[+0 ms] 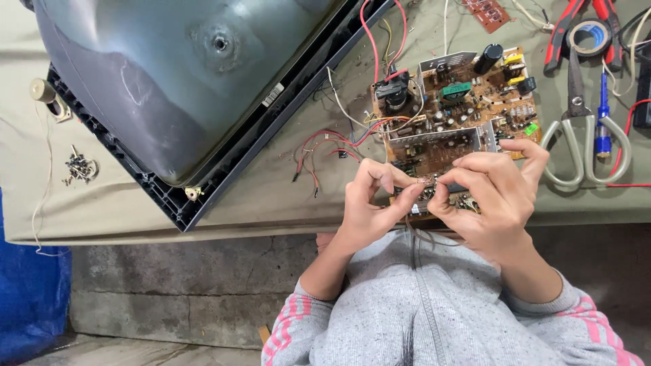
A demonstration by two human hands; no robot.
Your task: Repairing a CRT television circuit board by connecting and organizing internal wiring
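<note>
A brown circuit board [461, 108] crowded with capacitors, a transformer and metal heat sinks lies on the olive cloth. My left hand [369, 203] and my right hand [491, 190] meet at the board's near edge, fingertips pinched together on a small part or wire there; what exactly they pinch is too small to tell. Red, white and dark wires [325, 146] run from the board toward the picture tube [183, 74], which lies face down in its black frame.
Scissors [583, 135], a blue screwdriver [602, 115], red-handled pliers [569, 30] and a tape roll [588, 35] lie at the right. A small heap of screws [80, 167] sits left. The table edge drops to a concrete floor; blue sheet [27, 298] at lower left.
</note>
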